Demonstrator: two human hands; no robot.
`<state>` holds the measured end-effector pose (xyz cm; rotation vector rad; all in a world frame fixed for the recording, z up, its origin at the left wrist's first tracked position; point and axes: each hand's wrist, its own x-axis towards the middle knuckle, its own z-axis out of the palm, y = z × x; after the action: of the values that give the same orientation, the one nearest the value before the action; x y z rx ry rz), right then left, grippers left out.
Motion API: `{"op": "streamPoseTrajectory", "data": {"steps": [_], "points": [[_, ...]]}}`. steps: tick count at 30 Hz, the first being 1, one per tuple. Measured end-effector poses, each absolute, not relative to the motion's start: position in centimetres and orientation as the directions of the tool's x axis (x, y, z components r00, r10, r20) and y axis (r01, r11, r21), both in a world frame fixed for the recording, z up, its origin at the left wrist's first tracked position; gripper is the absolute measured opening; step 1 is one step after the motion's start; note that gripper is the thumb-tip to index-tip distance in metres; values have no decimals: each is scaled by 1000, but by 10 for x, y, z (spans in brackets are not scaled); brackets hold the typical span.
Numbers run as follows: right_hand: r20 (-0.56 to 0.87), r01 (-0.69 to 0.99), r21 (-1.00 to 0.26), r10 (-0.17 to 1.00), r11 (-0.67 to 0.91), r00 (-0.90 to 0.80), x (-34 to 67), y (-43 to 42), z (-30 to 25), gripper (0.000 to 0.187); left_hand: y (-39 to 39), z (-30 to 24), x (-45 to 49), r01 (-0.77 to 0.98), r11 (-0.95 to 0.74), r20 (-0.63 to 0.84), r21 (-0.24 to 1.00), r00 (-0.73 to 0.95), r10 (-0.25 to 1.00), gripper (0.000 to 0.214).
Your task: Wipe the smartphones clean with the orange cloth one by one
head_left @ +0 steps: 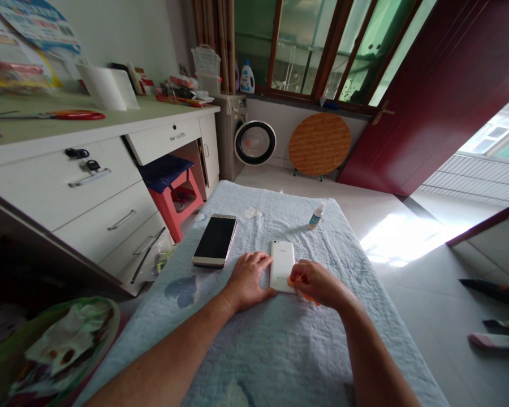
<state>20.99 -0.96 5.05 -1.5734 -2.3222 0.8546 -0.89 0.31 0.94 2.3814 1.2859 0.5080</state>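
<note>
Right grip point(316, 284) pinching orange cloth point(311, 299); left grip point(248, 281) spread against white phone point(282, 261); bin point(116, 317) holding crumpled tissue point(59, 341)

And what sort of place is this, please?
Probably a room in a home: there is a washing machine with its round door open, a white desk with drawers, and a red stool.
</note>
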Motion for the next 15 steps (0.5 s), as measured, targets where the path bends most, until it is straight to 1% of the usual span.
{"op": "streamPoseTrajectory", "data": {"steps": [4,7,11,15], "points": [[-49,775,-562,923,289,-381,195,-11,43,13,3,10,-9,702,-506,137,501,513,847,76],[-6,780,-550,933,299,-361,185,-12,39,15,2,11,-9,700,-506,136,503,514,847,74],[-36,772,-563,924,296,-381,186,-12,43,15,2,11,-9,701,-508,140,500,514,846,74],[-132,786,-561,910,258,-393,201,-12,51,11,3,9,-9,703,-511,143,496,514,846,75]]}}
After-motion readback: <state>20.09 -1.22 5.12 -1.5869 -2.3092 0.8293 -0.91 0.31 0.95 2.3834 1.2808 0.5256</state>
